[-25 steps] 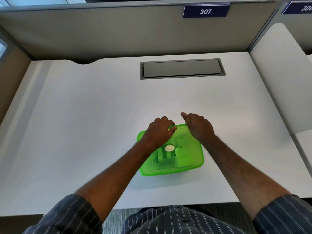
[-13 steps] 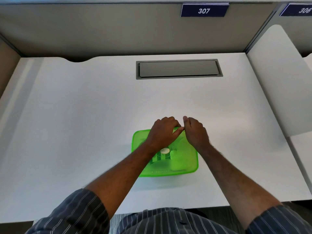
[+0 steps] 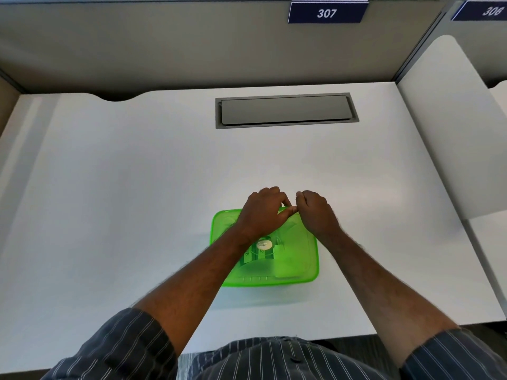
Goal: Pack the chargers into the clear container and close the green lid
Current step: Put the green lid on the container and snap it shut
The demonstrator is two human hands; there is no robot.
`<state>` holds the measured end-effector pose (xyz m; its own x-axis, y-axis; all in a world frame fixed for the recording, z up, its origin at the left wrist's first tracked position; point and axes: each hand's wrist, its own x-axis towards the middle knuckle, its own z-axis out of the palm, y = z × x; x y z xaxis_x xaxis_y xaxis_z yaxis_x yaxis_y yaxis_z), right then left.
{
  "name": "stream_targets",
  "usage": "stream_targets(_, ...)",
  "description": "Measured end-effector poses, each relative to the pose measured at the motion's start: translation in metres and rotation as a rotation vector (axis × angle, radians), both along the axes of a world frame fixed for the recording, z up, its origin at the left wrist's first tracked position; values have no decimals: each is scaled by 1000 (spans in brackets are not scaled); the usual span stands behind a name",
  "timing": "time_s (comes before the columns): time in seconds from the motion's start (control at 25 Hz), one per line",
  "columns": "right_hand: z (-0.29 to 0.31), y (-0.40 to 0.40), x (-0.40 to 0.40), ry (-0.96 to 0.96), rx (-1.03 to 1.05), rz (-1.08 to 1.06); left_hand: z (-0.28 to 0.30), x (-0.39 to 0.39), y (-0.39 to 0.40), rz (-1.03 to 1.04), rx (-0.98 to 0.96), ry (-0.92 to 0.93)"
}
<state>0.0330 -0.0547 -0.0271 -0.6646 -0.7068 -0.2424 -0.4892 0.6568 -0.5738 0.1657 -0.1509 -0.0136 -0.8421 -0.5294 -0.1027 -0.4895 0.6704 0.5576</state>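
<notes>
I noted chargers (image 3: 285,266) inside, green lid (image 3: 304,267) on; left hand (image 3: 262,215) and right hand (image 3: 317,215), fingers curled, pressed its far edge. Sealing probably unfinished.

The green lid (image 3: 299,259) is translucent glossy plastic; the desk (image 3: 137,187) is smooth matt white; the sleeves (image 3: 131,349) are striped cloth.

A big white desk (image 3: 137,187) is sitting inside grey walls (image 3: 164,45). A grey flap (image 3: 285,110) is lying near its far edge. Blue signs (image 3: 326,12) are showing 307.
</notes>
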Motion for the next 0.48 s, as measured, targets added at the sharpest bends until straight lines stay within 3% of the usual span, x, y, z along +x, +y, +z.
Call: stream_targets(0.48, -2, -1, 0, -8, 10, -16, 2, -3, -2, 40, 100, -13)
